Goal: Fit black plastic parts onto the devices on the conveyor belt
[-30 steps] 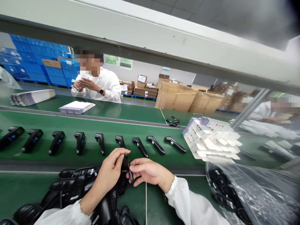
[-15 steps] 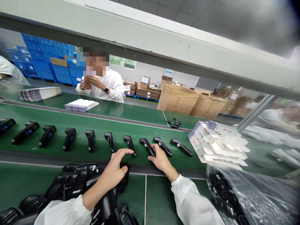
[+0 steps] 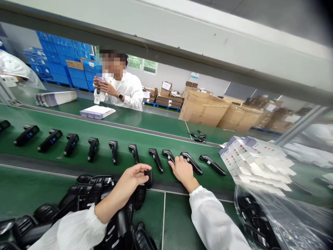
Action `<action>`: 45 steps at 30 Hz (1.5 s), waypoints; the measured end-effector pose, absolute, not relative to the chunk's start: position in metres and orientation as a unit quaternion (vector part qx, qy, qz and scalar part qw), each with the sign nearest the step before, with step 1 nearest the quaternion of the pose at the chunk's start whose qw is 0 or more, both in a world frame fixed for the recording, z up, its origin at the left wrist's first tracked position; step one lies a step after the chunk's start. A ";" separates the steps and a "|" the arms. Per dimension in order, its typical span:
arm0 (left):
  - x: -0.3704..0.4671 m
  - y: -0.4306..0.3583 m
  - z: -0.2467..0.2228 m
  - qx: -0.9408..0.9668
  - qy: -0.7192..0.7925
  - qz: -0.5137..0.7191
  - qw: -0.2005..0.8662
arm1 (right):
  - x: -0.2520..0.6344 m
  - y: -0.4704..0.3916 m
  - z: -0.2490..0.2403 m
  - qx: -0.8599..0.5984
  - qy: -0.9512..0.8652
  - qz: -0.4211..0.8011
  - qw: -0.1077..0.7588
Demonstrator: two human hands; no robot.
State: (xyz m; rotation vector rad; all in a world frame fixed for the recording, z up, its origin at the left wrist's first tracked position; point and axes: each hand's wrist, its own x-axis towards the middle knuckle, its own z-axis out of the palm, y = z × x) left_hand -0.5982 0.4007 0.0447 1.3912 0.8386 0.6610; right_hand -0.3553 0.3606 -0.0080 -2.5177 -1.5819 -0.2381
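A row of black angled handheld devices, some showing small lit screens, lies along the green conveyor belt (image 3: pixel 101 165). My right hand (image 3: pixel 183 171) is closed over the lower end of one black angled device (image 3: pixel 167 153), still on the belt; the fingers hide its handle. Another such device (image 3: pixel 191 162) lies just right of these fingers. At the belt's near edge, my left hand (image 3: pixel 132 177) pinches a dark black piece (image 3: pixel 149 178) between thumb and fingers; its full shape is hidden. Beneath my left forearm spreads a heap of black ribbed devices (image 3: pixel 87 194).
Flattened white cartons (image 3: pixel 256 159) are stacked at the right, above a clear plastic bag (image 3: pixel 281 211) holding black devices. Across the line a co-worker (image 3: pixel 130 90) holds a small box near more cartons (image 3: pixel 97 111). A beam (image 3: pixel 166 38) crosses overhead.
My left hand has closed from a loose, spread pose onto the black piece. My right hand has closed further over the device. The view has shifted and the devices on the belt appear differently placed.
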 end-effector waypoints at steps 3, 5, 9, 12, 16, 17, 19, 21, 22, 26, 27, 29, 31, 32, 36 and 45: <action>-0.599 0.400 0.040 0.577 0.357 0.293 0.673 | -0.368 0.346 0.012 -0.814 -0.538 -0.094 0.197; -0.596 0.398 0.037 0.572 0.338 0.285 0.691 | -0.384 0.334 0.028 -0.734 -0.615 0.017 0.286; -0.594 0.392 0.039 0.663 0.324 0.281 0.614 | -0.409 0.323 0.045 -0.590 -0.695 0.219 0.348; -0.600 0.388 0.047 0.836 0.353 0.250 0.337 | -0.401 0.332 0.034 -0.638 -0.654 0.193 0.358; -0.605 0.378 0.052 0.934 0.341 0.074 0.073 | -0.376 0.347 0.003 -0.724 -0.608 0.101 0.311; -0.604 0.376 0.052 0.939 0.338 0.048 0.048 | -0.372 0.349 -0.003 -0.737 -0.608 0.079 0.285; -0.602 0.372 0.053 0.941 0.335 0.032 0.029 | -0.367 0.353 -0.010 -0.758 -0.615 0.026 0.217; -0.600 0.371 0.057 0.938 0.337 0.029 0.073 | -0.365 0.357 -0.011 -0.772 -0.619 -0.027 0.141; -0.599 0.372 0.059 0.933 0.338 0.030 0.120 | -0.364 0.359 -0.009 -0.774 -0.622 -0.045 0.107; -0.599 0.386 0.060 0.860 0.338 0.087 0.373 | -0.357 0.367 -0.002 -0.775 -0.627 -0.063 0.050; -0.599 0.389 0.057 0.823 0.341 0.118 0.438 | -0.355 0.367 -0.001 -0.776 -0.625 -0.065 0.054; -0.598 0.396 0.049 0.736 0.344 0.186 0.553 | -0.355 0.366 0.003 -0.782 -0.612 -0.080 0.088; -0.596 0.399 0.041 0.652 0.336 0.233 0.639 | -0.360 0.361 0.009 -0.780 -0.596 -0.082 0.175; -0.594 0.399 0.039 0.620 0.329 0.244 0.669 | -0.365 0.358 0.013 -0.768 -0.593 -0.051 0.237; -0.593 0.398 0.036 0.606 0.312 0.266 0.681 | -0.394 0.351 0.026 -0.579 -0.601 0.339 0.434; -0.601 0.377 0.037 0.938 0.333 0.083 0.050 | -0.380 0.366 -0.008 -0.688 -0.585 0.197 0.381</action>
